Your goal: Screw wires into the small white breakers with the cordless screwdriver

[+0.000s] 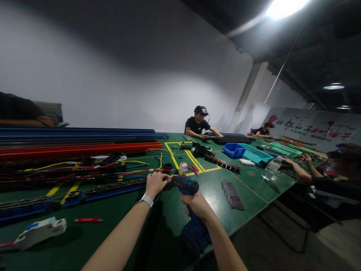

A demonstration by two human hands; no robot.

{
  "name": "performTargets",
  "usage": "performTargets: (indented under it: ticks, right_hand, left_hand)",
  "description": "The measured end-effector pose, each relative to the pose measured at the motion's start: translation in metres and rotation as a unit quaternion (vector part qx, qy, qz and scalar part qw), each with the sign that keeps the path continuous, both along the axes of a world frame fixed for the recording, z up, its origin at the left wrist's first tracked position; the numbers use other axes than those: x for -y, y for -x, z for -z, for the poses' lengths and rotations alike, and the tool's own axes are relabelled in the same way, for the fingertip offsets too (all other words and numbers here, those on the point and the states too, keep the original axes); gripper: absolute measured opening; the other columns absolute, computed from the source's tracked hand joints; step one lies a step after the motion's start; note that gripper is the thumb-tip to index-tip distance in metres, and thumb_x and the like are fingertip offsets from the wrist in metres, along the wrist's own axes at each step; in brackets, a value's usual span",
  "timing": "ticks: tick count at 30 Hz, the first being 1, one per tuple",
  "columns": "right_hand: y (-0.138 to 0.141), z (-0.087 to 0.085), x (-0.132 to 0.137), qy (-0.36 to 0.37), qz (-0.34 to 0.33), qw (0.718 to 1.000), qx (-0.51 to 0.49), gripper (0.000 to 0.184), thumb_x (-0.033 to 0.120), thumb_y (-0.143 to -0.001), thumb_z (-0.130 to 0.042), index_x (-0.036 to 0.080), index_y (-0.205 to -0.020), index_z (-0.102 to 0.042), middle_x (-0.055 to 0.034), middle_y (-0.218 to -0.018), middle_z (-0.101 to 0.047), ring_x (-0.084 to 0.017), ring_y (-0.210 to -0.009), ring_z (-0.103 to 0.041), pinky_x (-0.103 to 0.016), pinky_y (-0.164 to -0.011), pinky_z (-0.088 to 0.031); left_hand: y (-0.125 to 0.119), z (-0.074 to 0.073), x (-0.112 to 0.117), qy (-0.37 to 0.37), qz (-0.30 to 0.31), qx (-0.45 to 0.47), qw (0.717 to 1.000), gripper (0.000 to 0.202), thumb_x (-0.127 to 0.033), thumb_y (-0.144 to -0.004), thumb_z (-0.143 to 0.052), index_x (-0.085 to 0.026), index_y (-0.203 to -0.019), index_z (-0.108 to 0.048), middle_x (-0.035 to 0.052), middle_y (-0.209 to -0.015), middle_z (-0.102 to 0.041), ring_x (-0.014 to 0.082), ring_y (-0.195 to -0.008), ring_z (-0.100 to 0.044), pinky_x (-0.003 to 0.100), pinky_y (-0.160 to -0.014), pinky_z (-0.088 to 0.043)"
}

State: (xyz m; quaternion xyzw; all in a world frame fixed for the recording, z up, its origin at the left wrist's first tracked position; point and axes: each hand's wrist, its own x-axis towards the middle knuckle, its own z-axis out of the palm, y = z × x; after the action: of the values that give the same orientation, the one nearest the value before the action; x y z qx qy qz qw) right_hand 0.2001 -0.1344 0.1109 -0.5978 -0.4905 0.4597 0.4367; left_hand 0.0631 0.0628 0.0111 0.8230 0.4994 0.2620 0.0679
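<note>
**Cordless drill, blue: held over the near edge of the surface**

Cordless drill (pixel 186 186): blue body with a dark battery block at its foot. It is held above the green surface (pixel 113 210) near the middle of the near edge, with its nose pointing left.

Right hand (pixel 199 207): grip closed around the drill's handle, with the forearm coming in from the near edge.

Left hand (pixel 155 183): grip closed into a fist right at the drill's nose. What the fingers enclose cannot be told. There is a pale wristband (pixel 146 200) on the wrist.

Nearby items:
- Coloured wires (pixel 132 172), red, yellow and blue, lie just beyond the left hand and run towards the left edge.
- A small white breaker (pixel 183 167) stands just beyond the drill, on the line of the yellow tape rectangle (pixel 194 158).
- A larger white breaker (pixel 39 230) lies at the near left corner.
- A short red piece (pixel 88 219) lies just to the right of the larger breaker.

Further items:
- A long red rail (pixel 79 149) and blue rails (pixel 79 132) lie along the far left of the surface.
- A blue bin (pixel 233 149) and a teal tray (pixel 255 153) sit towards the far right.

Persons:
- One co-worker (pixel 199 124) in a black shirt is at the far edge, with both hands on the surface.
- Another co-worker's arm (pixel 299 171) reaches in from the right edge.
</note>
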Motion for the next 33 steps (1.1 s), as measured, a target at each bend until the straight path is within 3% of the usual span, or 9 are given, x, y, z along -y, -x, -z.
performTargets:
  ticks: [13,22,33]
  right_hand:
    - [0.0,0.004,-0.002,0.007,0.009,1.0,-0.002,0.038,0.018,-0.068,-0.055,0.016,-0.105,-0.053,0.0103,-0.049,-0.044,-0.011,-0.034,-0.048,-0.021,-0.036,-0.036]
    - [-0.002,0.008,-0.002,-0.009,0.004,1.0,-0.011,0.043,0.018,-0.068,-0.055,0.016,-0.111,-0.054,0.0079,-0.059,-0.05,-0.009,-0.034,-0.047,-0.022,-0.035,-0.035]
    - [0.002,-0.003,0.001,-0.002,0.004,1.0,-0.013,0.048,0.018,-0.067,-0.056,0.016,-0.115,-0.052,0.0076,-0.059,-0.05,-0.01,-0.035,-0.049,-0.021,-0.037,-0.034]
  left_hand:
    - [0.001,0.002,-0.001,-0.004,0.001,0.001,1.0,0.037,-0.061,-0.079,-0.054,-0.038,-0.1,-0.074,0.0055,-0.1,-0.071,0.0263,-0.099,-0.057,0.038,-0.085,-0.032]
    - [0.002,-0.001,0.001,-0.007,0.005,-0.003,1.0,0.039,-0.063,-0.079,-0.053,-0.038,-0.099,-0.074,0.0058,-0.098,-0.071,0.0266,-0.098,-0.057,0.038,-0.084,-0.032]
    - [0.002,-0.002,0.003,0.0,0.002,0.0,1.0,0.037,-0.061,-0.08,-0.053,-0.038,-0.101,-0.074,0.0052,-0.1,-0.071,0.0254,-0.099,-0.057,0.037,-0.086,-0.033]
